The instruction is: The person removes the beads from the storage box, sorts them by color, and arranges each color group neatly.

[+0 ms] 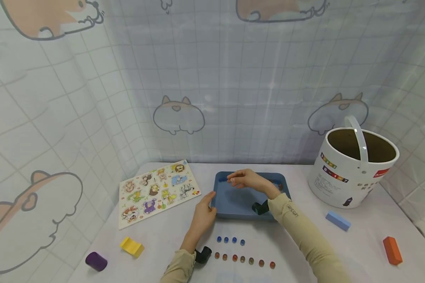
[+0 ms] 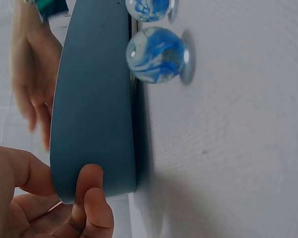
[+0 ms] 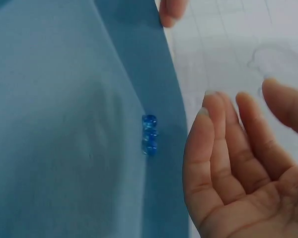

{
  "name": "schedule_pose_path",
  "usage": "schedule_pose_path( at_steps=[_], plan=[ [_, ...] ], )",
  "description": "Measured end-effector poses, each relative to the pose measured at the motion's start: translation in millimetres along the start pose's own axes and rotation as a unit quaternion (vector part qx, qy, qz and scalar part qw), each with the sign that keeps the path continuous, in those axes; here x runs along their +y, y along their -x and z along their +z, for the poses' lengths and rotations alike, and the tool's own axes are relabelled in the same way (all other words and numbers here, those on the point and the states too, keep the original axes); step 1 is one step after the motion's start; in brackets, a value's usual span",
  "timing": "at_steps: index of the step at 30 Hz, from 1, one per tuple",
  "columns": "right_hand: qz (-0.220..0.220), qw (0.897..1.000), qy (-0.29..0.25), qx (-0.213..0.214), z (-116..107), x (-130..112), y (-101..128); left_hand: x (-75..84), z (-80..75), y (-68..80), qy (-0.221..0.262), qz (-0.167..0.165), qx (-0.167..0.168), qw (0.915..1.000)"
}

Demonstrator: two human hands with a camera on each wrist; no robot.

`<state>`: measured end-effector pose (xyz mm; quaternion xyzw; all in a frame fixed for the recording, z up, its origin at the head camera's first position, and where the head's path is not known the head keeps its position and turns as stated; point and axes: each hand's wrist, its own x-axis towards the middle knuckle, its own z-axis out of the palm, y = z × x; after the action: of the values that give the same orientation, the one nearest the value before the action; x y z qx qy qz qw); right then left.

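Note:
A blue tray [image 1: 233,215] sits on the white table. At its front left corner my left hand [image 1: 202,214] grips the tray; the left wrist view shows fingertips [image 2: 90,181] against its outer wall. Over the tray's far left part hovers my right hand [image 1: 249,180], fingers loosely bent and nothing held in the palm. Below it, several blue marbles [image 3: 149,135] lie together along the tray's inner edge. Reddish-brown marbles [image 1: 279,186] lie in the far right corner, partly hidden by the right arm. In front of the tray is a row of blue glass marbles [image 2: 156,54].
Nearer me runs a row of amber and red marbles [image 1: 235,258]. An animal puzzle board [image 1: 156,215] lies left, with a yellow block [image 1: 132,247] and purple cylinder [image 1: 96,261]. Right are a white bucket [image 1: 334,184], a blue block [image 1: 338,221] and an orange block [image 1: 392,250].

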<state>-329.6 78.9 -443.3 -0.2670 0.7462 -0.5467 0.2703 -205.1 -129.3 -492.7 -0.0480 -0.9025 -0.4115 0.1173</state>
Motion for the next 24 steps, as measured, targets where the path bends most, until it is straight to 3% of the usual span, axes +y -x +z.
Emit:
schedule_pose_path(
  at_steps=[7,13,24],
  plan=[
    [0.039,0.996,-0.061,0.05,8.1,19.8,-29.7,-0.2,-0.7,0.3,0.002,0.005,0.0,1.0],
    [0.086,0.983,-0.13,0.102,21.4,30.0,-43.4,0.6,-0.4,0.9,0.01,0.0,-0.002,0.9999],
    [0.112,0.964,-0.162,0.178,47.6,20.4,-63.9,-1.4,-1.1,-0.8,0.006,-0.001,-0.005,1.0]
  ],
)
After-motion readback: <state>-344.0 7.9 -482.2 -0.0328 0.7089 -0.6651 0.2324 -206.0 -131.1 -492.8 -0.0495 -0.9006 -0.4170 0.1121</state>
